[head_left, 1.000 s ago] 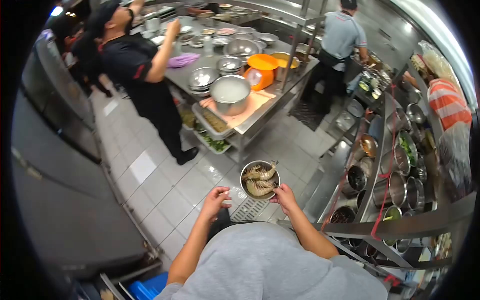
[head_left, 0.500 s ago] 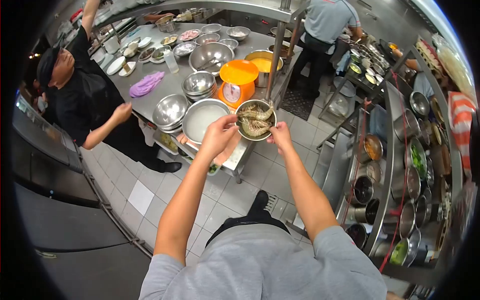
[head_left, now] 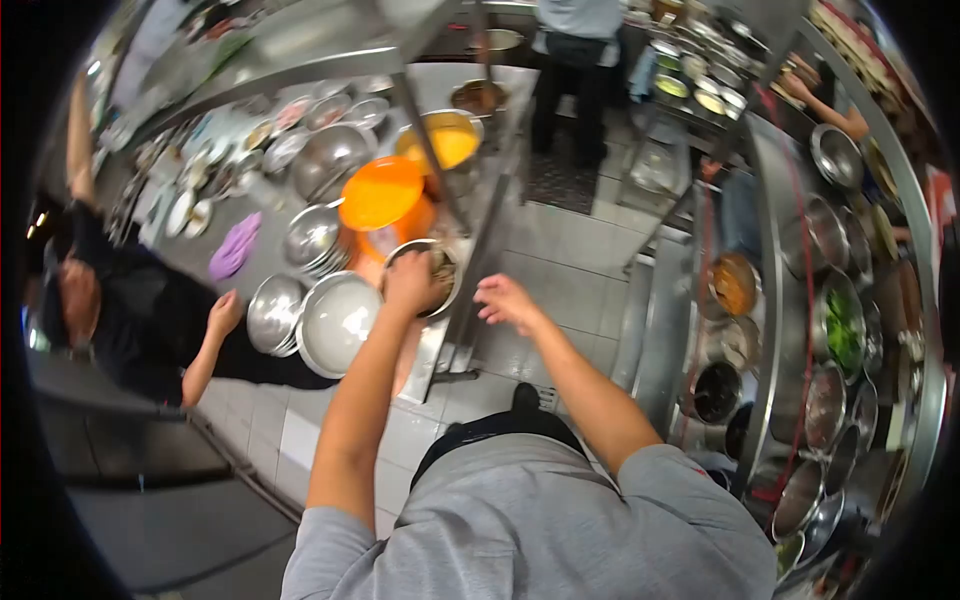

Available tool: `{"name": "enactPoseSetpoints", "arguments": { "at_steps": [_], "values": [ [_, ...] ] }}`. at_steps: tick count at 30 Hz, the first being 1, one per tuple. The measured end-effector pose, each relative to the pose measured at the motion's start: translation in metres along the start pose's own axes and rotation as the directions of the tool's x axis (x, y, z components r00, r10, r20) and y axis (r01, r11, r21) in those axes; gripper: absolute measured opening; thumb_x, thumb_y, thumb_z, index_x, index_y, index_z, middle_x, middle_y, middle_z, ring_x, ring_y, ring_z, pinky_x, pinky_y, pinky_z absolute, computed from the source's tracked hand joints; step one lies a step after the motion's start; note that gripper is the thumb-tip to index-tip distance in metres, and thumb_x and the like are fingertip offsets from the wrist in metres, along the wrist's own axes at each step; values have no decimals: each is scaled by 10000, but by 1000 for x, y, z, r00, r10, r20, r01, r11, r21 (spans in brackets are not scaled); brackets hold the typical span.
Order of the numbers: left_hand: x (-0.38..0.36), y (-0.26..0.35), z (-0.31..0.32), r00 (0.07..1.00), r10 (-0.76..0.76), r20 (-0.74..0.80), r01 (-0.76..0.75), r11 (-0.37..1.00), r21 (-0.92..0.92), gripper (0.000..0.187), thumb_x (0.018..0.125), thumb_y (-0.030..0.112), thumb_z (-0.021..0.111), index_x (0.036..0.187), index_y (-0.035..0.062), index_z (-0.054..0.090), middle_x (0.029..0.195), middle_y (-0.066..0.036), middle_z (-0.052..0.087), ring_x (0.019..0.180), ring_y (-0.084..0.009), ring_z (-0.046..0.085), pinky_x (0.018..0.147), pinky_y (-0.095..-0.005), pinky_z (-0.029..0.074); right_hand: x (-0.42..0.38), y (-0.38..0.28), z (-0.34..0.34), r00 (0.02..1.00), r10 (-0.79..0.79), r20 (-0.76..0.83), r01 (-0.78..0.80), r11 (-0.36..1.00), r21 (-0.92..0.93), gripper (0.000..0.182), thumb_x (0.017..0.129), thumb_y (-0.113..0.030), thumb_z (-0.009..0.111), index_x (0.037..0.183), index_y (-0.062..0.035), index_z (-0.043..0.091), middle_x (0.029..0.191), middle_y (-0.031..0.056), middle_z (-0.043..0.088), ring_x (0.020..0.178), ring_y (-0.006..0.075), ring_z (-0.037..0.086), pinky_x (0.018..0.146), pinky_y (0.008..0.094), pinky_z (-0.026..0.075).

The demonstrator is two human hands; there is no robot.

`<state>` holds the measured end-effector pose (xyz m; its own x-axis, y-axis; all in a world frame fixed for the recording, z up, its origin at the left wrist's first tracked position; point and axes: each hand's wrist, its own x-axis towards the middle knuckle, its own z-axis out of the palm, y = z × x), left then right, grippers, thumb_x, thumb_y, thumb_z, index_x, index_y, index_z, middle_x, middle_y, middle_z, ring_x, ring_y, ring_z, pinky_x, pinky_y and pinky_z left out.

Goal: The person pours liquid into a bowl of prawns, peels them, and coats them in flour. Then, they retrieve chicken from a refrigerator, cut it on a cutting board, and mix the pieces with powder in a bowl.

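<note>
My left hand (head_left: 413, 283) reaches down over the metal bowl (head_left: 456, 288) of shrimp at the table's corner. Its fingers are blurred and partly hidden inside the rim, so their grip does not show. Part of the shrimp (head_left: 443, 268) is visible beside the hand. To the right of the bowl, my right hand (head_left: 507, 303) hangs in the air over the aisle, fingers apart and holding nothing. Just left of my left hand is a wide metal bowl of cloudy liquid (head_left: 340, 325). Behind the shrimp bowl stands an orange kitchen scale (head_left: 384, 197).
Stacked metal bowls (head_left: 313, 236) and a purple cloth (head_left: 236, 246) lie on the steel table. A pot of yellow liquid (head_left: 442, 142) stands behind the scale. A co-worker in black (head_left: 150, 310) is at left, another person (head_left: 578, 60) ahead. A rack of pots (head_left: 745, 380) lines the right.
My right hand has let go of the shrimp bowl and moved off to the right. My left hand has gone from the bowl's edge to over its inside. The view has shifted.
</note>
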<state>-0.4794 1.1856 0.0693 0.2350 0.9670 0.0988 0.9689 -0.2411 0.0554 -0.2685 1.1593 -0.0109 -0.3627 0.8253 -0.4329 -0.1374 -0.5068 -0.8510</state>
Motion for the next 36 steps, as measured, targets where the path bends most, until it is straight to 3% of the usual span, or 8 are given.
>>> {"name": "enactPoseSetpoints", "arguments": {
  "at_steps": [13, 18, 19, 23, 24, 25, 34, 36],
  "values": [
    [21, -50, 52, 985, 57, 164, 24, 893, -450, 344, 775, 142, 664, 1036, -3, 495, 980, -279, 612, 948, -458, 585, 850, -467, 461, -218, -18, -163, 821, -208, -531, 178, 978, -108, 223, 923, -269, 607, 1095, -127, 600, 901, -5, 649, 685, 65, 544, 568, 232, 461],
    [30, -49, 25, 920, -107, 376, 373, 524, -766, 349, 868, 112, 560, 1199, 7, 523, 954, -89, 615, 869, -206, 587, 779, -338, 486, -281, 7, -318, 292, -485, -824, -24, 858, -513, 110, 861, -137, 629, 926, -59, 672, 828, 44, 670, 744, 159, 606, 705, 320, 495],
    [35, -51, 20, 920, -117, 373, 377, 523, -765, 349, 868, 112, 560, 1199, 7, 523, 954, -89, 615, 869, -206, 587, 779, -338, 486, -275, 36, -373, 141, -544, -827, -481, 693, -537, 124, 848, -141, 623, 902, -36, 663, 824, 90, 665, 747, 207, 600, 729, 357, 497],
    [23, -31, -33, 864, -106, 493, 478, -138, -867, 363, 874, 147, 540, 1220, 51, 587, 850, -39, 586, 785, -130, 566, 694, -245, 483, -251, 123, -489, 307, -327, -894, -698, 561, -444, 525, 991, -386, 382, 1375, -35, 451, 1419, 238, 434, 1319, 348, 423, 1080, 425, 358],
    [17, -25, -40, 841, -36, 540, 517, -242, -821, 352, 888, 166, 536, 1231, 99, 571, 853, -35, 580, 694, -149, 570, 648, -290, 525, -275, 100, -489, 343, -275, -898, -874, 256, -413, 328, 888, -233, 507, 1021, 1, 696, 1103, 236, 649, 1057, 371, 626, 923, 453, 478],
    [8, -23, -43, 814, 188, 550, 575, -388, -720, 377, 882, 145, 540, 1257, 106, 538, 852, -45, 575, 703, -186, 600, 649, -321, 541, -276, 97, -487, 326, -270, -906, -879, 265, -396, 357, 902, -257, 495, 1054, 1, 689, 1124, 239, 641, 1068, 373, 622, 923, 459, 477],
    [-36, 27, -34, 835, 251, 490, 514, -674, -531, 515, 865, 38, 607, 1342, 137, 443, 879, -16, 566, 694, -153, 554, 625, -286, 471, -276, 17, -391, 364, -271, -891, -880, 212, -424, 301, 835, -149, 547, 1078, -19, 670, 1076, 248, 650, 1013, 403, 627, 863, 441, 489],
    [-38, 29, -29, 861, 209, 463, 479, -637, -604, 524, 870, 35, 601, 1354, 140, 429, 877, -12, 556, 695, -139, 554, 616, -273, 468, -282, 57, -445, 335, -287, -898, -771, 465, -436, 203, 836, -175, 604, 919, -33, 723, 886, 209, 697, 803, 359, 682, 751, 438, 516]
  ]
}}
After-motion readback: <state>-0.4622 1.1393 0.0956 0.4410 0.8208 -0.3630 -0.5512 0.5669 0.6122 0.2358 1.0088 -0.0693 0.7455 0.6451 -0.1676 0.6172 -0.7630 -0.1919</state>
